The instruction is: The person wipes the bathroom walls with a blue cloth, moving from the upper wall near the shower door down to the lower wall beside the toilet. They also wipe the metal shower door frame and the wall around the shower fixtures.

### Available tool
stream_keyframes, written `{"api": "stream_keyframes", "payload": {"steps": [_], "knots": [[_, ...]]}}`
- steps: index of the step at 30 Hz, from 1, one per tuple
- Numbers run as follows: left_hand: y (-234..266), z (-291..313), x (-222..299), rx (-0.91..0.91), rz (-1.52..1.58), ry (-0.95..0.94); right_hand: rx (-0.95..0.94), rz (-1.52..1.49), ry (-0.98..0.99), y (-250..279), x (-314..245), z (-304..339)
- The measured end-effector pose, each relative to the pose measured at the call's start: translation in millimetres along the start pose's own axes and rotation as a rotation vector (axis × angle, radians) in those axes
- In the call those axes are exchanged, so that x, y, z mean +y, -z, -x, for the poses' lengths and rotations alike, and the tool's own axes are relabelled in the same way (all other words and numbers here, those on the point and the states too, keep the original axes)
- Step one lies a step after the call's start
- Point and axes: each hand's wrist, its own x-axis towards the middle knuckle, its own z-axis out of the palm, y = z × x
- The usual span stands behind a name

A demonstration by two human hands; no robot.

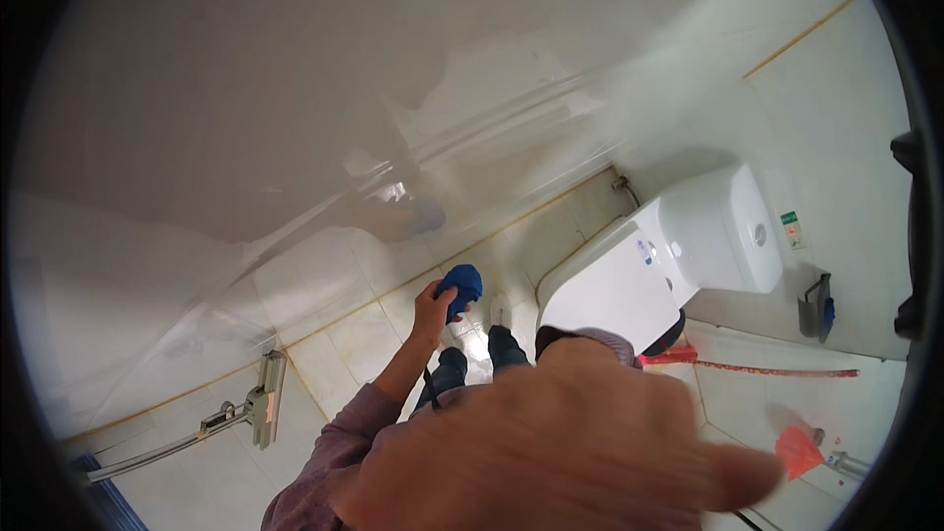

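My left hand (433,312) is closed around a bunched blue cloth (464,285), held out above the tiled floor near the wall. Very close to the camera, my right hand (551,433) fills the lower middle, its back turned to me and somewhat blurred. Its thumb sticks out to the right, apart from the rest; the other fingers are partly lost at the lower edge. I see nothing held in it. Below the hands are my legs and a light shoe (500,310).
A white toilet (610,285) with its lid down stands at right. A squeegee-like mop (264,401) leans at lower left. Along the right wall are a brush holder (814,310), a red-handled tool (767,368) and a red piece (798,452) by a pipe. A glossy wall (511,138) rises ahead.
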Motion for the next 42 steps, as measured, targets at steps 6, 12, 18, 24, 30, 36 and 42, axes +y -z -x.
{"api": "stream_keyframes", "payload": {"steps": [6, 12, 18, 24, 30, 36, 42], "knots": [[-8.9, -0.8, 2.3, -0.034, -0.010, 0.076, -0.230, 0.292, 0.030, -0.7, -35.0, 3.8], [-32.7, 17.4, 37.0, -0.139, 0.006, 0.019, -0.324, 0.681, 0.120, 0.1, -61.4, 30.5], [-42.6, 46.4, 90.9, -0.213, 0.005, -0.156, 0.062, 1.330, 0.028, 38.9, -36.5, 85.5], [-40.9, 63.0, 124.4, -0.245, -0.357, -0.369, 0.155, 1.465, -0.352, 84.5, -6.1, 116.5], [-37.9, 74.0, 127.8, -0.367, -0.479, -0.485, 0.016, 1.563, -0.449, 95.8, 7.5, 125.2], [-30.5, 78.5, 124.9, -0.487, -0.135, -0.333, 0.403, 1.016, -0.469, 102.1, 3.2, 136.2], [-39.4, 86.6, 128.7, -0.389, -0.031, -0.434, 0.693, 0.630, -0.400, 90.4, -13.0, 114.4]]}}
